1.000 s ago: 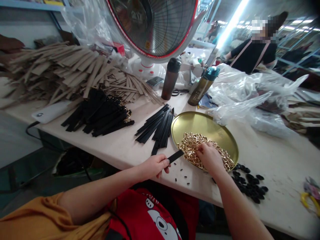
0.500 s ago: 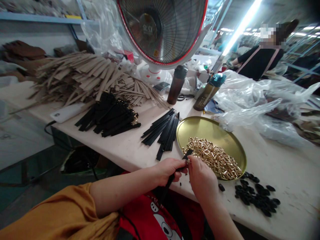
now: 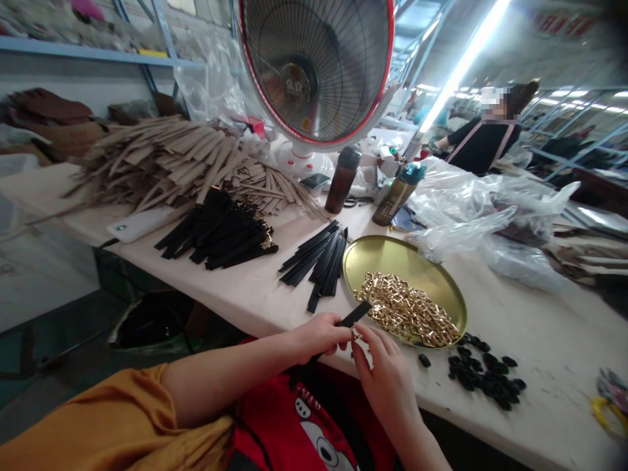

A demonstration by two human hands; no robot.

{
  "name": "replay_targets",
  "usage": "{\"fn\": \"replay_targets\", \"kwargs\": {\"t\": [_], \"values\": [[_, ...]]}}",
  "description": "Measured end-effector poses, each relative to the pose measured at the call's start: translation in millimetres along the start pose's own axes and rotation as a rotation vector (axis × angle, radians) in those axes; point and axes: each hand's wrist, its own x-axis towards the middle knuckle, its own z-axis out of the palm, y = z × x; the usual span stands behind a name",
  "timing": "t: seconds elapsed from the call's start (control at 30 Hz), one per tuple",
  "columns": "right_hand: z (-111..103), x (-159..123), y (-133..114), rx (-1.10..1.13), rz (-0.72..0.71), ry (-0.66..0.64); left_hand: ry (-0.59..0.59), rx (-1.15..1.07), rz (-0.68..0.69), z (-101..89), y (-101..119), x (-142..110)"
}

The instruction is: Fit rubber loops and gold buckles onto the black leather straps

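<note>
Pinched in my left hand [image 3: 321, 337] is a black strap [image 3: 357, 314], its flat end sticking out toward the tray. My right hand [image 3: 387, 369] is beside it, thumb and fingertips around a small gold buckle [image 3: 356, 333] at the strap. The fingers partly hide the buckle, so how it sits on the strap cannot be made out. Just beyond my hands stands a round gold tray [image 3: 387, 252] with a heap of gold buckles [image 3: 405, 311]. Loose black straps [image 3: 318, 261] lie left of the tray. Small black pieces [image 3: 488, 376] are scattered to its right.
A pile of black straps with gold fittings [image 3: 216, 232] lies left, before beige strips [image 3: 161, 157]. Behind stand a fan heater [image 3: 314, 72] and two bottles [image 3: 343, 180]. Plastic bags [image 3: 481, 203] lie back right. Yellow-handled scissors [image 3: 608, 415] sit far right. A person [image 3: 483, 144] is in the background.
My right hand's fingers have loosened and spread a little at the buckle. My left hand has turned the strap, and more of its end now shows. The view has shifted slightly.
</note>
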Motion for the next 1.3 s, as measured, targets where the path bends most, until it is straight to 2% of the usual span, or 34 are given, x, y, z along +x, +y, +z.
{"fn": "replay_targets", "kwargs": {"t": [0.13,0.23,0.4,0.53,0.67,0.8,0.9,0.97,1.07,1.13,1.2,1.3], "values": [[-1.8,-1.9,-3.5,0.525,0.348,-0.072,-0.134,0.221,-0.082,-8.7,14.4,-8.3],[-1.8,0.1,-8.8,0.876,0.504,-0.089,-0.166,0.331,-0.114,-12.5,21.9,-12.4],[-2.0,6.5,-14.3,0.954,0.548,0.025,-0.141,0.3,-0.001,-13.6,22.3,-12.2],[0.7,11.6,-8.0,1.112,0.762,0.17,-0.059,0.232,0.069,-17.0,16.5,-12.0],[4.9,18.0,-0.7,1.42,0.985,0.297,-0.01,0.399,0.068,-22.2,9.2,-16.7],[11.3,21.3,0.6,1.569,1.127,0.298,-0.009,0.637,0.186,-25.3,6.5,-19.0],[19.8,18.5,-4.8,1.577,1.16,0.251,0.001,0.763,0.261,-25.5,8.3,-16.0],[26.1,14.7,-10.7,1.516,1.108,0.194,-0.007,0.758,0.272,-24.1,9.2,-13.0],[32.6,8.8,-18.2,1.301,0.957,0.123,-0.029,0.584,0.192,-21.0,8.4,-8.8],[34.2,6.5,-19.3,1.158,0.893,0.126,-0.049,0.468,0.109,-19.7,6.8,-6.6],[34.4,5.8,-17.2,1.113,0.894,0.127,-0.083,0.402,0.043,-19.2,5.4,-4.9],[34.5,6.1,-12.7,1.193,0.938,0.103,-0.117,0.302,-0.026,-19.5,3.6,-3.6]]}}
